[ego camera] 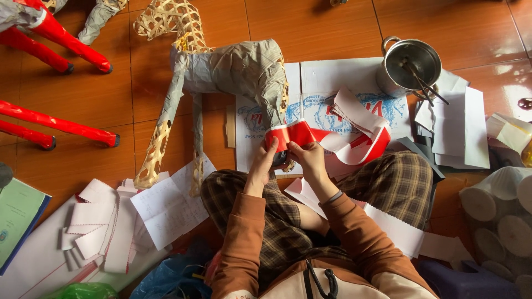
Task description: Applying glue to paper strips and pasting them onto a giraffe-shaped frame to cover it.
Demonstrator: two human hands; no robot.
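Observation:
My left hand (265, 160) and my right hand (308, 156) both pinch a strip of glossy red paper (293, 133) around the rear leg of a woven bamboo animal frame (233, 69) covered in grey paper. The red strip trails off to the right over a pile of red and white paper strips (360, 135). The frame lies on its side on the floor; its front legs (155, 152) and neck (169, 19) show bare bamboo weave. I sit cross-legged in plaid trousers.
A metal pot (410, 65) with sticks in it stands at the upper right beside white sheets (460, 127). Scalloped white paper strips (100, 221) lie at the lower left. Red-wrapped legs (61, 39) of other figures lie at the left. Paper rolls (499, 216) fill the right edge.

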